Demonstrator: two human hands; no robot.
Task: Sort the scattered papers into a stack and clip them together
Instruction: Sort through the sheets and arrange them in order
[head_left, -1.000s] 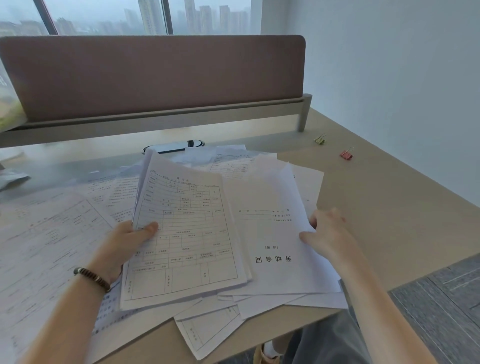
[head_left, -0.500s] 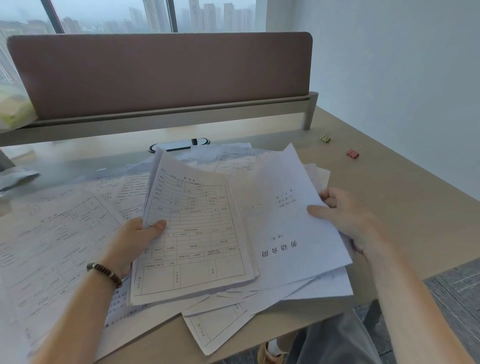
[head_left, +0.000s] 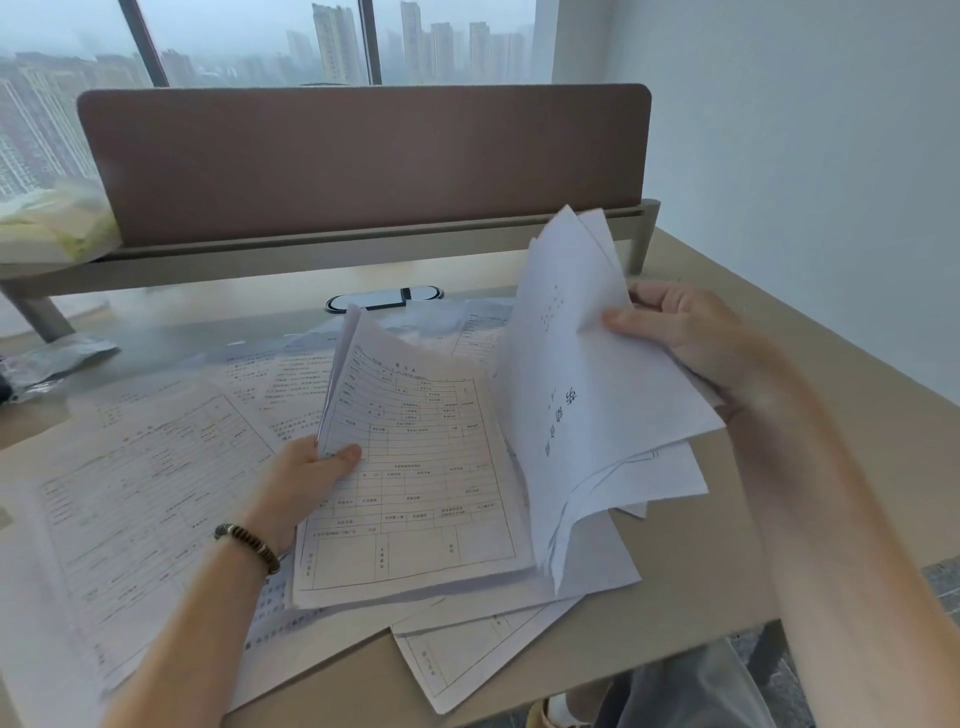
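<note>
Papers, bearing unreadable printed characters, held by right hand.

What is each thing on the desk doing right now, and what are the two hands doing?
Left hand: grips the form stack's left edge, thumb on top.
Form stack: far end lifted, near end resting on other papers.
Right hand: pinches a bundle of white sheets.
White sheets: raised off the desk, tilted, curling.
Loose papers: flat, spread over the desk, not yet stacked.

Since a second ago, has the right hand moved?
Yes. The right hand lifted its sheets up and back toward the desk divider.
</note>
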